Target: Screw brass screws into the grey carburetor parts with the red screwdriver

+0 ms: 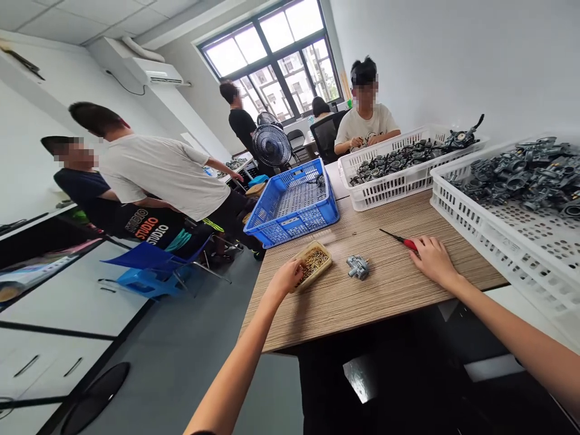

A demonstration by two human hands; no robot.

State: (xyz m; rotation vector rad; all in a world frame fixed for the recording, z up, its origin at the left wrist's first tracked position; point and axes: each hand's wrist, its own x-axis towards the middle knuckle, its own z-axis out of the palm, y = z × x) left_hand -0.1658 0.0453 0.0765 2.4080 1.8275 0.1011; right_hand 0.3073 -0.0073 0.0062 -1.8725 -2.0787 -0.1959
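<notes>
My left hand [286,279] reaches into a small tan tray [313,264] of brass screws on the wooden table [362,290], fingers pinched at the tray's near edge. A small grey metal part [357,267] lies just right of the tray. My right hand [432,260] rests on the table with its fingers curled on the red handle of a thin screwdriver [401,240], whose dark shaft points left and away.
A blue basket [292,205] stands at the table's far left. Two white baskets [399,175] [512,223] hold several dark metal parts at the back and right. A person sits behind them. Other people, a blue chair [149,269] and a fan [270,145] stand to the left.
</notes>
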